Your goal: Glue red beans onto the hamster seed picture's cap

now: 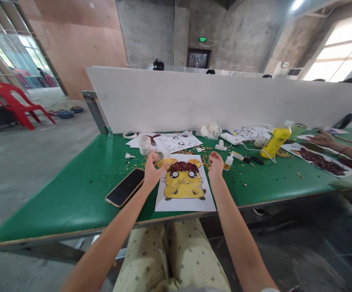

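Note:
A sheet of paper (pixel 160 202) with a hamster picture (pixel 183 186) lies in front of me; its body is yellow and its head top is covered with dark red beans (pixel 183 166). My left hand (pixel 154 169) is at the sheet's upper left, its fingers round a clear plastic container (pixel 163 153) with yellow grains visible near its lower end. My right hand (pixel 215 164) hovers by the sheet's upper right edge with its fingers curled together; whatever is in them cannot be made out. A small glue bottle (pixel 228 162) stands just right of it.
A phone (pixel 125 188) lies left of the sheet. Behind are more drawings (pixel 179 141), a plastic bag (pixel 209 130), a white power strip (pixel 231 138) and scattered grains. A yellow bottle (pixel 275 141) stands right, near another person's hand (pixel 323 138) and bean picture (pixel 322 160). A white partition (pixel 194 99) borders the back.

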### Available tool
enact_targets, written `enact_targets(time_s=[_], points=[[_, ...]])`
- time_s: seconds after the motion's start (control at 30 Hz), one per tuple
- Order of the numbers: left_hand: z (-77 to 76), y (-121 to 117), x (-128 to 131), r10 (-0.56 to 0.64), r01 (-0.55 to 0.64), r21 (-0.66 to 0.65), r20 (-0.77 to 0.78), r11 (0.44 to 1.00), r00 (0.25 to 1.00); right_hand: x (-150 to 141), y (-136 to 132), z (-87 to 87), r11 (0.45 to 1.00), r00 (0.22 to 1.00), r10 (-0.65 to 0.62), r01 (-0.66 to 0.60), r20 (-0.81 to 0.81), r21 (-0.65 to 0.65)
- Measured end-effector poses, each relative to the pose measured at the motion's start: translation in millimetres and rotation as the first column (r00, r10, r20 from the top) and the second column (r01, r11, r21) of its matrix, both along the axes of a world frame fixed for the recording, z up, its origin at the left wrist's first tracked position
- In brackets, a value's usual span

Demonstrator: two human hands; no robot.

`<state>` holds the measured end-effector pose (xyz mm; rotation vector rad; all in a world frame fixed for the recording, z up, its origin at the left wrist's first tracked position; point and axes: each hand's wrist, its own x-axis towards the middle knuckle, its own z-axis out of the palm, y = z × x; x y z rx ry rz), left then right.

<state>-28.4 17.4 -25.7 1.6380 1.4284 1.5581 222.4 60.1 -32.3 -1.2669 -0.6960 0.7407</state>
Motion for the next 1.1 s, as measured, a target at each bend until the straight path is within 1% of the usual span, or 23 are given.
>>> enact_targets(time_s=[0.07, 0.13, 0.23, 0.3, 0.37, 0.47, 0.57, 0.63, 0.77, 0.83, 0.93, 1.0, 1.1], points=[[0.3, -0.4, 0.4, 0.003, -0.003, 0.002, -0.006, 1.0, 1.0, 0.0, -1.3, 1.0, 0.999, 0.996, -0.013, 0.016, 0.094, -0.039], [0.1, -0.3, 0.7, 0.01, -0.01, 0.005, -0.019, 1.0, 1.0, -1.8, -3.8, 3.3, 0.997, 0.978, 0.006, 0.009, 0.206, -0.071], [-2.3, 1.0, 0.2, 0.029, -0.029, 0.005, -0.048, 1.0, 0.998, -7.0, -10.3, 6.9, 0.992, 0.92, 0.071, -0.024, 0.385, -0.126], [-5.2, 2.8, -1.1, 0.032, -0.032, 0.001, -0.073, 1.0, 0.997, -11.1, -15.5, 7.5, 0.982, 0.872, 0.113, -0.026, 0.476, -0.186], [-8.3, 4.8, -2.6, 0.027, -0.028, -0.007, -0.098, 1.0, 0.995, -14.4, -19.9, 6.4, 0.967, 0.831, 0.155, -0.017, 0.534, -0.255], [-12.0, 7.6, -4.7, 0.03, -0.032, -0.016, -0.119, 0.999, 0.992, -16.3, -21.7, 3.2, 0.943, 0.79, 0.229, -0.034, 0.569, -0.332], [-14.3, 9.4, -5.9, 0.035, -0.037, -0.016, -0.115, 0.999, 0.993, -14.6, -16.7, 0.0, 0.923, 0.777, 0.299, -0.087, 0.554, -0.376], [-15.5, 10.4, -6.6, 0.036, -0.038, -0.013, -0.106, 0.999, 0.994, -12.6, -11.1, -1.6, 0.912, 0.788, 0.332, -0.129, 0.518, -0.389], [-17.3, 12.3, -8.0, 0.042, -0.042, 0.001, -0.086, 0.999, 0.995, -9.6, -2.2, -2.8, 0.893, 0.837, 0.389, -0.241, 0.385, -0.38], [-17.9, 12.8, -8.8, 0.04, -0.039, 0.004, -0.079, 0.999, 0.996, -8.4, -1.5, -3.0, 0.862, 0.843, 0.451, -0.328, 0.293, -0.386], [-18.7, 12.5, -10.0, 0.041, -0.042, -0.004, -0.075, 0.999, 0.996, -6.7, -5.2, -4.3, 0.786, 0.804, 0.571, -0.477, 0.166, -0.392], [-19.1, 11.5, -10.5, 0.05, -0.052, -0.014, -0.075, 0.999, 0.996, -6.3, -8.9, -6.1, 0.743, 0.769, 0.629, -0.552, 0.112, -0.378], [-18.8, 9.6, -10.5, 0.067, -0.069, -0.028, -0.076, 0.997, 0.995, -7.6, -13.0, -8.0, 0.714, 0.738, 0.671, -0.617, 0.07, -0.331]])
